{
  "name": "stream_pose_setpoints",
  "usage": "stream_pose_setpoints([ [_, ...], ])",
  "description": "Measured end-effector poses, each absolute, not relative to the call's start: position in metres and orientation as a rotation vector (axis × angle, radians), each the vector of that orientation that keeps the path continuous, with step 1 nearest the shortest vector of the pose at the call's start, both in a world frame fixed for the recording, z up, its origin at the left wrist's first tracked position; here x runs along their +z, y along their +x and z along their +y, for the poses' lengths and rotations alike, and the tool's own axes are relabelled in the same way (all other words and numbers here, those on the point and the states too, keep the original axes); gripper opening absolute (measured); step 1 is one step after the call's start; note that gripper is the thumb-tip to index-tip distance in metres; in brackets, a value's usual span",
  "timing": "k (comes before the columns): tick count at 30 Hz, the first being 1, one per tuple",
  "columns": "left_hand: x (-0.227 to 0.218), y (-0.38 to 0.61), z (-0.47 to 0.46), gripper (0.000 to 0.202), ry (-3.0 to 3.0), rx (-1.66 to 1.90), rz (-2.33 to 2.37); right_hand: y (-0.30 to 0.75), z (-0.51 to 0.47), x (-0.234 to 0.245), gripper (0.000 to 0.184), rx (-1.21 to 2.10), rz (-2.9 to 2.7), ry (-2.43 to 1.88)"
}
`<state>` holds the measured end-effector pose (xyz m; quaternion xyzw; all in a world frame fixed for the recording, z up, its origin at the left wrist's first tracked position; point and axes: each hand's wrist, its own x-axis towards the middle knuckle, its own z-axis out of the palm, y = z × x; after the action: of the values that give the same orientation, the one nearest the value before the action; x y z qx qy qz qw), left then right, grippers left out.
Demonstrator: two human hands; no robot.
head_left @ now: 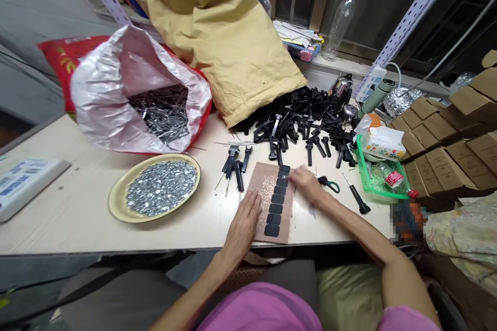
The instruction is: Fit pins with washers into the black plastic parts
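Presently left hand (244, 220) spread flat on brown cardboard sheet (263, 186); right hand (307, 184) curled at black rounded pad (284, 169), grip unclear.

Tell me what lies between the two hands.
In the head view, a brown board with a column of black pads spans from left hand to right hand; both touch it.

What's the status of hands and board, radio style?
Left hand flat on brown board. Right hand at its top corner, by the black pads. Loose tools just beyond the board.
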<state>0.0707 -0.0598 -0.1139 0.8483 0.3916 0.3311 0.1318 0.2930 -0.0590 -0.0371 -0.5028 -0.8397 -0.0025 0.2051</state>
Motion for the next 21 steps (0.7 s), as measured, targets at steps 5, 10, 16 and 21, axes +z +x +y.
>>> stream_pose_setpoints([
  [5,-0.116,0.070,-0.059,0.046,2.484,0.980,1.139,0.285,-0.090,-0.041,0.034,0.095,-2.565,-1.040],
  [10,-0.114,0.069,-0.059,0.045,2.477,0.962,1.131,0.306,-0.062,-0.033,0.036,0.088,-2.273,-1.382],
  [16,-0.112,0.071,-0.058,0.044,2.434,0.938,1.148,0.306,-0.052,-0.023,0.032,0.231,-2.123,-1.441],
  [21,-0.100,0.073,-0.060,0.038,2.379,0.972,1.139,0.264,-0.113,0.003,0.017,1.047,-1.570,-1.441],
])
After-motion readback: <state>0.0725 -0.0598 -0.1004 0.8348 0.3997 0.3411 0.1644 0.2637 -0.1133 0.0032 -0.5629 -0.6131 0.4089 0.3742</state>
